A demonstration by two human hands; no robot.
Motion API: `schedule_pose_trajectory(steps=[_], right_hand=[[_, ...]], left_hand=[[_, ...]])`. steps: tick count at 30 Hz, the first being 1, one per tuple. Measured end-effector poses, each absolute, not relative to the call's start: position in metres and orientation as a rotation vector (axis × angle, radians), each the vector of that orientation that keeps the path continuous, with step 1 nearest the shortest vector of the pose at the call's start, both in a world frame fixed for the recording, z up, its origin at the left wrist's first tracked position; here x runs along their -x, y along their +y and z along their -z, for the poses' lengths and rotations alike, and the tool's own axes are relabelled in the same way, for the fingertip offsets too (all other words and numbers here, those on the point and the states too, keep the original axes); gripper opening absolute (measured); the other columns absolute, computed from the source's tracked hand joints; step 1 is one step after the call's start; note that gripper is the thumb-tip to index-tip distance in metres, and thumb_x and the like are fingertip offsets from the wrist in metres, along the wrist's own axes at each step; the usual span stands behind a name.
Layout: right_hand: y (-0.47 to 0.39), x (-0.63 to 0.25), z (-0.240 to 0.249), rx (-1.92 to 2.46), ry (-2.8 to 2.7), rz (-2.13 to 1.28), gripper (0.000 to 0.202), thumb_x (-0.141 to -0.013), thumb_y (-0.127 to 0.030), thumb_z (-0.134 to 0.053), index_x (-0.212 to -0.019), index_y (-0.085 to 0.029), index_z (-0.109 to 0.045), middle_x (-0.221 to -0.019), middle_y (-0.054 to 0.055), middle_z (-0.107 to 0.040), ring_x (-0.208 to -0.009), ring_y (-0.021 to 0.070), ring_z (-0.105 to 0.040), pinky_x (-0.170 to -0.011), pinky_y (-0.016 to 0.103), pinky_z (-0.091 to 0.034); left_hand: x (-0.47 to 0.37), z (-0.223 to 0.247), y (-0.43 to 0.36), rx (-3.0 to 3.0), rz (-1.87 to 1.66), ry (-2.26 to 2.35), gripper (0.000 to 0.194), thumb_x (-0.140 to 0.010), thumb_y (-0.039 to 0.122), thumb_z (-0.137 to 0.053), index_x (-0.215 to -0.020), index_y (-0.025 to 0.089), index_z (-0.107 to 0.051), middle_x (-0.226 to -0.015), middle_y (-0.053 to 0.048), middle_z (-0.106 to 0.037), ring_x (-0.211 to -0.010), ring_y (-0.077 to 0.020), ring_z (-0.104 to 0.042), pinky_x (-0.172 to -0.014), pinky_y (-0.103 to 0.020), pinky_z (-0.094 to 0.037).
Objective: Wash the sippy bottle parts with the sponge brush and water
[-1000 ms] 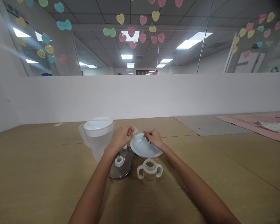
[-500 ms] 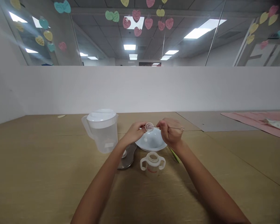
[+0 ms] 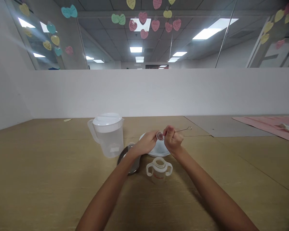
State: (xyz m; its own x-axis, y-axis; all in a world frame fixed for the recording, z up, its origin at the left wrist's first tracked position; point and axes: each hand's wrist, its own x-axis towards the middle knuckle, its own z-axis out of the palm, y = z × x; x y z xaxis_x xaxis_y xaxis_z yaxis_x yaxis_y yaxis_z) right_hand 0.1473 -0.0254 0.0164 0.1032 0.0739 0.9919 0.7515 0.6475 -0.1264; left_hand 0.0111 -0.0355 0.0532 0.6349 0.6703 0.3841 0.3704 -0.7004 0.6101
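My left hand (image 3: 145,143) pinches a small clear bottle nipple (image 3: 160,136), its round open side facing me. My right hand (image 3: 172,140) is closed around a thin wire-handled brush (image 3: 183,130). The looped end of the wire sticks out to the right, and the other end points at the nipple's opening; its tip is hard to make out. Both hands are over a white bowl (image 3: 160,150). Nearer to me stands a clear two-handled baby bottle (image 3: 159,172), upright with its mouth uncovered.
A lidded clear pitcher (image 3: 112,141) stands to the left. Partly behind my left forearm lies a metal kidney-shaped tray (image 3: 120,160) with small clear pieces in it. A pink cloth (image 3: 262,126) lies at the far right, and a white wall (image 3: 144,93) rises behind the table.
The nipple and my left hand have shifted right and slightly down in view. My right hand has turned, so the wire's looped end now tilts upward. The view has shifted slightly.
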Motion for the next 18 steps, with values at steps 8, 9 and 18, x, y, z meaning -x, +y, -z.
schedule_pose_trajectory(steps=[8,9,18], right_hand=[[-0.033,-0.156,-0.033,0.773,-1.478,0.601,0.054,-0.095,-0.034,-0.028,-0.050,-0.016,-0.052,-0.046,0.002,-0.053,-0.044,0.0087,-0.049,-0.047,0.022,-0.034],[-0.037,-0.158,-0.038,0.771,-1.465,0.587,0.052,-0.095,-0.034,-0.030,-0.053,-0.015,-0.054,-0.048,0.003,-0.054,-0.046,0.0090,-0.051,-0.048,0.022,-0.035],[-0.035,-0.152,-0.038,0.856,-1.348,0.498,0.059,-0.095,-0.039,-0.020,-0.047,-0.017,-0.046,-0.043,0.002,-0.049,-0.040,0.0087,-0.045,-0.047,0.023,-0.032]], left_hand=[[-0.016,-0.044,-0.026,-2.292,-0.832,0.752,0.019,-0.083,0.024,-0.035,-0.072,0.016,-0.048,-0.071,0.000,-0.051,-0.070,-0.0124,-0.048,-0.070,-0.024,-0.042],[-0.017,-0.044,-0.026,-2.273,-0.795,0.750,0.017,-0.082,0.023,-0.036,-0.071,0.016,-0.047,-0.067,0.001,-0.048,-0.065,-0.0112,-0.046,-0.065,-0.023,-0.041],[-0.020,-0.057,-0.041,-2.082,-0.695,0.724,0.013,-0.074,0.011,-0.036,-0.068,0.015,-0.047,-0.056,0.005,-0.041,-0.051,-0.0072,-0.040,-0.052,-0.019,-0.034]])
